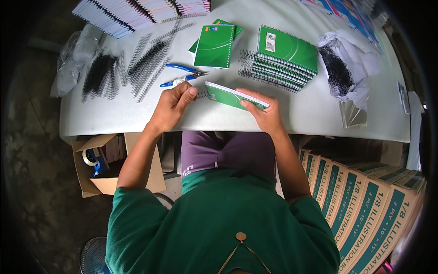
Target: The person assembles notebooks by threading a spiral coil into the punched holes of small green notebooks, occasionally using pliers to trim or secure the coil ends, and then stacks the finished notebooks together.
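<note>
My right hand grips a small green notebook by its right end, thumb on the cover and fingers behind. The notebook is tilted, with its white page edge and row of holes facing up. At its left end, my left hand is closed on a dark spiral binding coil, pinched between thumb and fingers. The coil's tip meets the notebook's corner; whether it is threaded through any hole I cannot tell. Just beyond my left hand lie blue-handled pliers. Farther off, two green notebooks overlap on the table.
Loose coils lie at the left by a clear plastic bag. Coil-bound green notebooks are stacked at right, near a white bag of black coils. Bound books stand at the far left. Cartons flank my right side.
</note>
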### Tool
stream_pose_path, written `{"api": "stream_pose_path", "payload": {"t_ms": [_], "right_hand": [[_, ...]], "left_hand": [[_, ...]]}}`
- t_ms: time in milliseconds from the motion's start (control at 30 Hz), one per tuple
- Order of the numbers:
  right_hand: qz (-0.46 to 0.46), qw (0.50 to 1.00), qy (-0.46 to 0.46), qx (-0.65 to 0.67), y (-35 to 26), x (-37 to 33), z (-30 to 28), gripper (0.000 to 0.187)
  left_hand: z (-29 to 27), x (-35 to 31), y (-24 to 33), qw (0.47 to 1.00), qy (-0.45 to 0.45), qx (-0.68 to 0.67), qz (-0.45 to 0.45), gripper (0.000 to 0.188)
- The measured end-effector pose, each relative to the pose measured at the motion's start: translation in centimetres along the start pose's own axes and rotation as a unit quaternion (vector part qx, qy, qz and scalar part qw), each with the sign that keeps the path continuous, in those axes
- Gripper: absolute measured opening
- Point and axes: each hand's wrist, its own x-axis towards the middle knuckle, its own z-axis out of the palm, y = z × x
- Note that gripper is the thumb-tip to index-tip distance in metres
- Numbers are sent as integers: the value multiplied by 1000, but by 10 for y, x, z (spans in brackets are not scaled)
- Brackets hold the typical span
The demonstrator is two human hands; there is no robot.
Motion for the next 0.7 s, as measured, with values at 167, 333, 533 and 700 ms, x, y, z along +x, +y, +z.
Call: {"api": "stream_pose_path", "payload": {"t_ms": [167,333,533,700], "right_hand": [[-10,1000,10,6,1,1,1,26],[-16,1000,1,7,6,-1,0,25],[-27,1000,6,7,3,0,2,25],[14,1000,-11,-15,7,-2,2,26]], "left_hand": [[6,6,-8,994,72,82,5,42],[-4,14,3,967,-31,-205,-147,30],[-19,25,8,982,-12,64,176,26],[-20,25,20,898,-75,354,248,38]]}}
